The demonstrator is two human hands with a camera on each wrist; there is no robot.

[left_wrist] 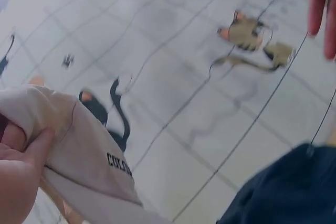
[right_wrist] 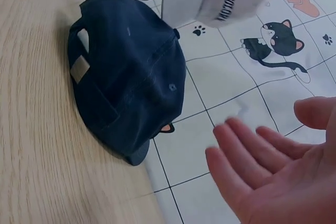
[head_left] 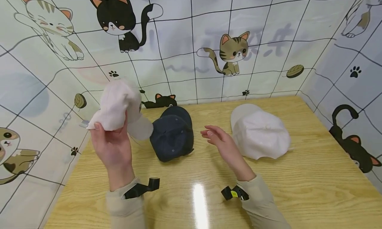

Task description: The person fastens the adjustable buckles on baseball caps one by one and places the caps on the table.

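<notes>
My left hand (head_left: 111, 149) holds up a pale pinkish-white cap (head_left: 114, 103) by its edge, above the table's left side; dark lettering shows on the cap (left_wrist: 89, 150) in the left wrist view. A navy cap (head_left: 173, 132) lies on the table between my hands, and its strap and buckle face the right wrist camera. Palm up in the right wrist view, my right hand (right_wrist: 278, 166) has its fingers extended and touches nothing. Just right of it in the head view, a white cap (head_left: 262, 132) rests on the table.
The wooden table (head_left: 191, 176) has a bright light reflection near its front. Behind it and at both sides hangs a white sheet (head_left: 179, 66) with a grid and cartoon cats. Black straps with small cameras sit on both wrists.
</notes>
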